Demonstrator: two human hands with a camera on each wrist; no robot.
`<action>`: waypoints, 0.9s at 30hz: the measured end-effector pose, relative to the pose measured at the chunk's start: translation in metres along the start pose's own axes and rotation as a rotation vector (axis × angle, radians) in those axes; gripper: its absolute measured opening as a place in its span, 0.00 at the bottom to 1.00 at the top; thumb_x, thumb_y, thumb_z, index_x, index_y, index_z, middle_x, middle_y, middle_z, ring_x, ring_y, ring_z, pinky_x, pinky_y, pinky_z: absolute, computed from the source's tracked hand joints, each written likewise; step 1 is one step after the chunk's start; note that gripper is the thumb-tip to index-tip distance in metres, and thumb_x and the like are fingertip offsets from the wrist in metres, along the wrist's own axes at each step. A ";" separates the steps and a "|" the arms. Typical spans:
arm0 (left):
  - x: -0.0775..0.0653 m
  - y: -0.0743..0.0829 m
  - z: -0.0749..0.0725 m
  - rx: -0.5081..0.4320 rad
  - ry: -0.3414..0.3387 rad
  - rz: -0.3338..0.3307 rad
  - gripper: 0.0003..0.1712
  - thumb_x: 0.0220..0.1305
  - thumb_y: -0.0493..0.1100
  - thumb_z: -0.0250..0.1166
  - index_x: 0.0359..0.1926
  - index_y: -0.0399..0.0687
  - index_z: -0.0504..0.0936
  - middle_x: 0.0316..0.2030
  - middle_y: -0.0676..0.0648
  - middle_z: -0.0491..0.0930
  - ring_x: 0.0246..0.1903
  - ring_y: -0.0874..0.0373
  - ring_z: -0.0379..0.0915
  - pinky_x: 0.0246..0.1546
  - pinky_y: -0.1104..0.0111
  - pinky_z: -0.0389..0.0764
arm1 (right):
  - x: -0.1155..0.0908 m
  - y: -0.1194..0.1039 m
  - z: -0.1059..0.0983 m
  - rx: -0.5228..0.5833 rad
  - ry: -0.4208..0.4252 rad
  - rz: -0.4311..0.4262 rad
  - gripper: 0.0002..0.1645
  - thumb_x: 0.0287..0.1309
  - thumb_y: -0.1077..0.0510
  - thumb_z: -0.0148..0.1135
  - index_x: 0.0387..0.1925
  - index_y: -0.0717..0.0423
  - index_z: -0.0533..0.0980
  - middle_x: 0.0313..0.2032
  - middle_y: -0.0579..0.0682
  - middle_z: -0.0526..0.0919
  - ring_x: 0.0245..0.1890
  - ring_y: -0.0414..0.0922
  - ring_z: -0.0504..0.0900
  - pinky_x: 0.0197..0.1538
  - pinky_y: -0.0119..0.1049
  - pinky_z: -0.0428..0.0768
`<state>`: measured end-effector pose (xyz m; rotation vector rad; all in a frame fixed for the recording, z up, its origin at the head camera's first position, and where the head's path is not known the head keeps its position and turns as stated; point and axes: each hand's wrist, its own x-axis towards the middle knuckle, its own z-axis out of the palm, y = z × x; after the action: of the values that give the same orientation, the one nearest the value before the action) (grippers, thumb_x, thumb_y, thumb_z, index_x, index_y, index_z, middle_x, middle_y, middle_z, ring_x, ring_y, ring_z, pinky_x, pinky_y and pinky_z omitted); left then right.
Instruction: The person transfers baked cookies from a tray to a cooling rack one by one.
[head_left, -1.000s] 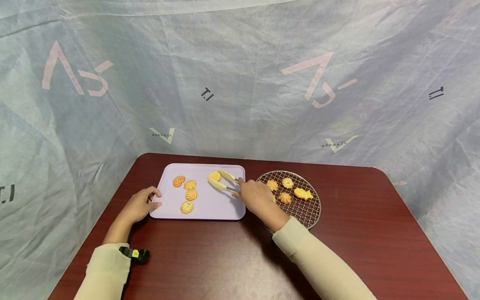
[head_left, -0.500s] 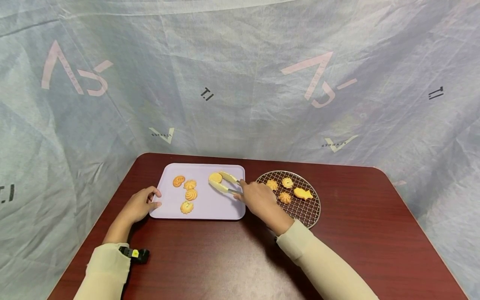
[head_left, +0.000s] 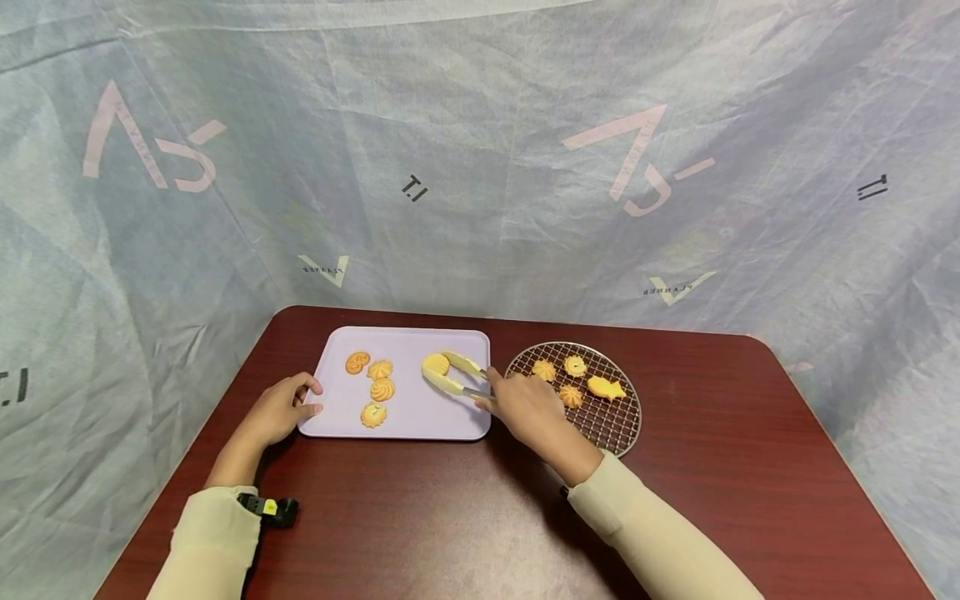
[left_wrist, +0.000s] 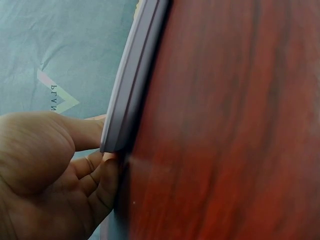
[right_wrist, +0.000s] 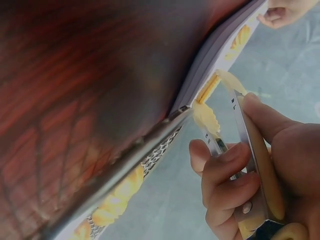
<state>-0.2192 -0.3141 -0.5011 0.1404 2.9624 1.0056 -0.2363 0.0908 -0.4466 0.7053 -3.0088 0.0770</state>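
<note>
My left hand (head_left: 279,410) grips the left edge of a pale lilac tray (head_left: 420,423); in the left wrist view the thumb lies over the rim and the fingers are curled below it. With my right hand (head_left: 527,406) I hold a pair of tongs (head_left: 444,382) with cream-coloured tips. Between those tips is a round yellow cookie (head_left: 437,364), over the right part of the tray. Whether it is raised off the surface, I cannot tell. Several cookies lie further left on the tray, among them a swirled one (head_left: 382,389) and a pretzel-shaped one (head_left: 357,362).
Right of the tray is a round wire rack (head_left: 615,421) with several cookies, including a fish-shaped one (head_left: 606,387). My right forearm passes over its near left part. Both stand on a dark red wooden table (head_left: 420,517). Printed grey cloth (head_left: 480,167) hangs behind.
The tongs and the round cookie have shifted a little right and nearer to me, along with my right hand. My left hand and the tray stay in place.
</note>
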 end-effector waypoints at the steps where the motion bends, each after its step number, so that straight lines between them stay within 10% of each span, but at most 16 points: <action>1: 0.000 0.000 0.000 -0.002 0.001 -0.002 0.12 0.65 0.33 0.70 0.46 0.40 0.78 0.33 0.43 0.72 0.30 0.53 0.67 0.31 0.61 0.68 | -0.001 0.001 0.000 -0.001 0.002 0.001 0.36 0.65 0.34 0.63 0.66 0.50 0.75 0.31 0.53 0.85 0.25 0.50 0.81 0.23 0.43 0.76; 27: 0.003 -0.005 0.003 0.004 0.001 -0.006 0.11 0.65 0.32 0.69 0.46 0.41 0.78 0.33 0.44 0.72 0.31 0.52 0.68 0.32 0.61 0.69 | -0.053 0.022 -0.009 -0.013 0.157 -0.042 0.32 0.63 0.35 0.66 0.62 0.47 0.76 0.32 0.55 0.84 0.23 0.53 0.81 0.21 0.44 0.74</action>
<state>-0.2225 -0.3160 -0.5059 0.1309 2.9637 0.9993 -0.1983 0.1349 -0.4417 0.7248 -2.8412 0.1060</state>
